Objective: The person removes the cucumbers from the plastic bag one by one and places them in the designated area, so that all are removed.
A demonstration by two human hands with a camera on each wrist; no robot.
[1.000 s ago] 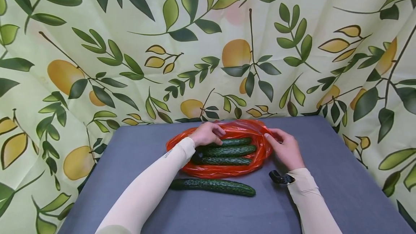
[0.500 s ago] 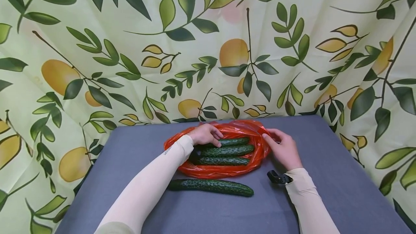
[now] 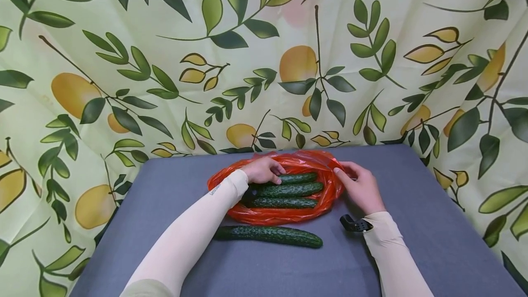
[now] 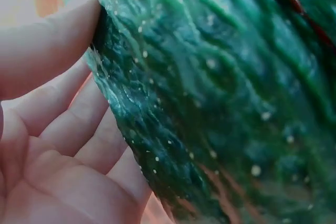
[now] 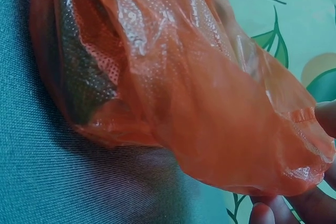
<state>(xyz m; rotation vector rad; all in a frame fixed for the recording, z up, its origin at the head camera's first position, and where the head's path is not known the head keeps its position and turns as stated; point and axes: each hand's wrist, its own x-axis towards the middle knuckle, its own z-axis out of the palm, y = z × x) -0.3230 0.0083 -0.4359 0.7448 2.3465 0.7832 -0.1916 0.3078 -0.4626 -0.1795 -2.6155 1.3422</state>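
An orange-red plastic bag (image 3: 264,217) lies with its mouth spread wide, and 3 dark green cucumbers show inside. My left hand (image 3: 264,171) reaches into the bag at the left end of the farthest cucumber (image 3: 302,178). In the left wrist view its thumb (image 4: 52,38) lies on a bumpy cucumber (image 4: 210,93) and the fingers go behind it, holding it. My right hand (image 3: 365,189) pinches the bag's right rim between thumb and fingers, and the plastic (image 5: 226,114) stretches toward it in the right wrist view. The left ends of the bagged cucumbers are partly hidden.
One more cucumber (image 3: 272,234) lies loose on the blue-grey table (image 3: 321,272), in front of the bag; my left sleeve borders its left end. A cloth (image 3: 247,81) printed with leaves and fruit hangs behind the table. A black wristband (image 3: 354,224) circles my right wrist.
The head view shifts slightly. Both hands keep their places on the cucumber and the bag rim, with no clear movement of either.
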